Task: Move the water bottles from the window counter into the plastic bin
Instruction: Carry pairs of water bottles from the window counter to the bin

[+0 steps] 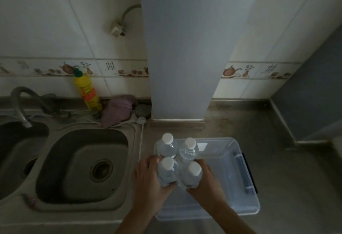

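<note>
A: Hands?
B: left hand (148, 176) wrapped on the near-left bottle (167, 171), right hand (205, 182) clamped on the near-right bottle (191, 175).
A: Where?
B: Upright, at the plastic bin (246, 178) left end, touching two far bottles (187, 149) standing inside. Sink (81, 167) left.

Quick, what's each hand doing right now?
Left hand: closed around the near-left water bottle.
Right hand: closed around the near-right water bottle.
</note>
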